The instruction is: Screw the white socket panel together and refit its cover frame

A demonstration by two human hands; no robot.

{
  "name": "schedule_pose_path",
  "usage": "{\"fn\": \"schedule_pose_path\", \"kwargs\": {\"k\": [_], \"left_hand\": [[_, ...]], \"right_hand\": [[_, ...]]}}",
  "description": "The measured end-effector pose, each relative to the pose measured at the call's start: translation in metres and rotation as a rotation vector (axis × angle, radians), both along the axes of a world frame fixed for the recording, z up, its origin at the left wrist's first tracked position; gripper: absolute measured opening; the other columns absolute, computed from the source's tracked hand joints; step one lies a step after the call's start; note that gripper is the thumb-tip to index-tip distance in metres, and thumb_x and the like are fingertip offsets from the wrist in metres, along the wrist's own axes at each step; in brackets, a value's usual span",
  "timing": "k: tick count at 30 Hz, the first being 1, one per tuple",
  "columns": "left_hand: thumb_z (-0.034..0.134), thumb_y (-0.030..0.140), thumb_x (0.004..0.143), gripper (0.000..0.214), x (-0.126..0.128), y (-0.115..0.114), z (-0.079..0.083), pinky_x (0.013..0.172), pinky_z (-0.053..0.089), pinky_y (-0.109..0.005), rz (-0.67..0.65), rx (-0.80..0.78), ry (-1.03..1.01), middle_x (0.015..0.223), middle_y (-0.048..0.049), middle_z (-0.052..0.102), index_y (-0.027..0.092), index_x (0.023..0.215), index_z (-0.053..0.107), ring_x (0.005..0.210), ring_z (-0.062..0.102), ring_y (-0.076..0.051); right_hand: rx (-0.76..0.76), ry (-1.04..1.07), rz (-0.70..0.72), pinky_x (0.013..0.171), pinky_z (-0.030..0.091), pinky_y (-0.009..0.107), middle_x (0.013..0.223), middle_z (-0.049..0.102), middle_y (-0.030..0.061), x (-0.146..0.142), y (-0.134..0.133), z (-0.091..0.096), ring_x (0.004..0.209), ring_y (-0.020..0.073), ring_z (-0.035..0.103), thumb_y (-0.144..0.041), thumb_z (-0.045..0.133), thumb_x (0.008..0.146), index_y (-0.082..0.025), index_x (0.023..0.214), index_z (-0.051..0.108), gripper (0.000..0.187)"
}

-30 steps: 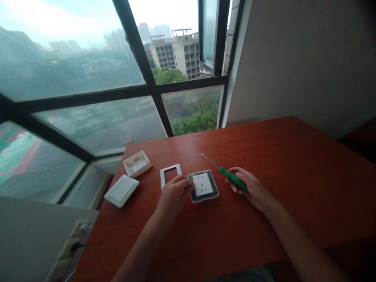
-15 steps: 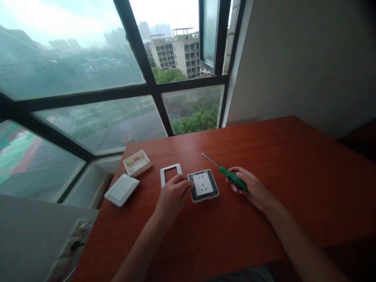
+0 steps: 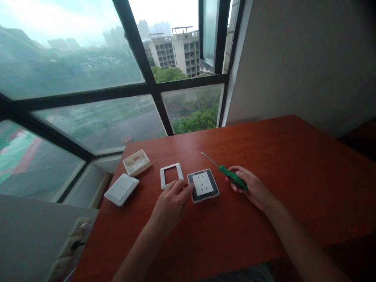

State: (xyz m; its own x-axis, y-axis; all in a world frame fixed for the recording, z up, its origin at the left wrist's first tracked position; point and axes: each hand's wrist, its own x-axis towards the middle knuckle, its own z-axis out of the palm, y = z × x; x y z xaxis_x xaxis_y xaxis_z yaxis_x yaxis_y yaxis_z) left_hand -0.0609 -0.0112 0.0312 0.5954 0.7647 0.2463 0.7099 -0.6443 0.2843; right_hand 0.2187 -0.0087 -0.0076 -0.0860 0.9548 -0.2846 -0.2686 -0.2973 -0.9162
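Note:
A wall socket module (image 3: 203,185), white face in a dark frame, lies face up on the red-brown table (image 3: 264,149). My left hand (image 3: 172,203) rests beside its left edge, fingertips touching the frame, fingers loosely curled. My right hand (image 3: 252,188) lies on the table to the socket's right, closed around a green-handled screwdriver (image 3: 232,177) whose metal shaft points up-left, away from the socket. A white cover frame (image 3: 171,175) lies just beyond my left hand.
A white switch plate (image 3: 121,189) and an open white back box (image 3: 137,162) lie near the table's left corner. A power strip (image 3: 69,246) sits on the grey ledge at lower left. Large windows run behind; a grey wall stands to the right.
My left hand has slid slightly toward me, uncovering more of the white cover frame. The right hand and screwdriver have stayed put.

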Motion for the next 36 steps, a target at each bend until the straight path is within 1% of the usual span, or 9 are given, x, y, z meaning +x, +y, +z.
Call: {"fn": "schedule_pose_path", "kwargs": {"k": [8, 15, 18, 21, 24, 28, 30, 32, 36], "left_hand": [[0.048, 0.02, 0.094, 0.03, -0.006, -0.005, -0.008, 0.085, 0.054, -0.041, -0.017, 0.061, 0.046, 0.114, -0.0108, 0.06, 0.022, 0.122, 0.058, 0.102, 0.058, -0.025], [0.048, 0.024, 0.094, 0.035, -0.009, -0.006, -0.006, 0.092, 0.052, -0.042, 0.064, -0.023, -0.055, 0.121, -0.0109, 0.057, 0.022, 0.128, 0.052, 0.108, 0.057, -0.025], [0.055, 0.031, 0.092, 0.045, -0.005, -0.006, -0.004, 0.098, 0.048, -0.047, 0.131, -0.107, -0.115, 0.131, -0.0111, 0.051, 0.025, 0.135, 0.044, 0.119, 0.052, -0.028], [0.069, 0.04, 0.082, 0.073, 0.002, -0.005, -0.008, 0.105, 0.042, -0.053, 0.137, -0.206, -0.151, 0.145, -0.0129, 0.04, 0.027, 0.143, 0.031, 0.132, 0.042, -0.033], [0.081, 0.04, 0.069, 0.103, 0.009, -0.003, -0.021, 0.109, 0.036, -0.055, 0.142, -0.29, -0.185, 0.152, -0.0174, 0.029, 0.025, 0.149, 0.017, 0.139, 0.032, -0.037], [0.083, 0.03, 0.065, 0.107, 0.014, -0.001, -0.038, 0.112, 0.032, -0.055, 0.181, -0.355, -0.248, 0.151, -0.0193, 0.031, 0.023, 0.149, 0.016, 0.14, 0.03, -0.036], [0.082, 0.027, 0.065, 0.103, 0.016, -0.001, -0.042, 0.113, 0.031, -0.055, 0.191, -0.348, -0.297, 0.15, -0.0179, 0.034, 0.023, 0.147, 0.02, 0.139, 0.033, -0.035], [0.082, 0.025, 0.065, 0.101, 0.017, -0.002, -0.043, 0.112, 0.032, -0.054, 0.194, -0.331, -0.341, 0.148, -0.0167, 0.036, 0.024, 0.146, 0.023, 0.138, 0.035, -0.034], [0.083, 0.025, 0.062, 0.097, 0.02, -0.002, -0.043, 0.111, 0.035, -0.051, 0.189, -0.321, -0.381, 0.145, -0.0155, 0.04, 0.023, 0.143, 0.029, 0.135, 0.039, -0.034]], "right_hand": [[-0.012, -0.005, -0.016, 0.047, 0.034, 0.024, 0.083, 0.068, 0.0049, -0.001, -0.002, 0.003, 0.055, 0.0117, 0.052, -0.037, 0.054, 0.084, -0.019, 0.102, 0.055, 0.026], [-0.027, -0.001, -0.021, 0.048, 0.034, 0.025, 0.082, 0.068, 0.0045, -0.001, -0.001, 0.004, 0.055, 0.0124, 0.052, -0.039, 0.056, 0.082, -0.02, 0.101, 0.056, 0.027], [-0.032, -0.008, -0.036, 0.048, 0.034, 0.026, 0.082, 0.067, 0.0043, -0.002, -0.002, 0.003, 0.054, 0.0124, 0.051, -0.042, 0.057, 0.082, -0.021, 0.1, 0.056, 0.028], [0.007, -0.045, -0.037, 0.05, 0.036, 0.026, 0.086, 0.066, 0.004, 0.001, -0.003, 0.008, 0.057, 0.012, 0.051, -0.045, 0.058, 0.083, -0.022, 0.102, 0.057, 0.03], [0.156, -0.268, 0.024, 0.061, 0.043, 0.028, 0.09, 0.064, 0.003, 0.011, -0.004, 0.031, 0.067, 0.0146, 0.055, -0.038, 0.066, 0.08, -0.025, 0.11, 0.059, 0.033], [0.447, -0.818, 0.125, 0.076, 0.047, 0.035, 0.104, 0.067, 0.0054, 0.02, -0.002, 0.089, 0.089, 0.0234, 0.062, -0.036, 0.065, 0.082, -0.028, 0.106, 0.066, 0.026], [0.564, -0.963, 0.113, 0.069, 0.048, 0.034, 0.099, 0.069, 0.0048, 0.018, 0.002, 0.117, 0.084, 0.023, 0.063, -0.039, 0.066, 0.08, -0.028, 0.1, 0.067, 0.022], [0.624, -0.996, 0.089, 0.06, 0.048, 0.031, 0.092, 0.069, 0.0053, 0.011, 0.008, 0.138, 0.074, 0.0212, 0.064, -0.043, 0.069, 0.077, -0.025, 0.099, 0.065, 0.028], [0.687, -1.093, 0.164, 0.05, 0.041, 0.027, 0.075, 0.066, 0.0012, -0.011, 0.022, 0.155, 0.057, 0.0146, 0.057, -0.046, 0.063, 0.081, -0.023, 0.089, 0.061, 0.024]]}}
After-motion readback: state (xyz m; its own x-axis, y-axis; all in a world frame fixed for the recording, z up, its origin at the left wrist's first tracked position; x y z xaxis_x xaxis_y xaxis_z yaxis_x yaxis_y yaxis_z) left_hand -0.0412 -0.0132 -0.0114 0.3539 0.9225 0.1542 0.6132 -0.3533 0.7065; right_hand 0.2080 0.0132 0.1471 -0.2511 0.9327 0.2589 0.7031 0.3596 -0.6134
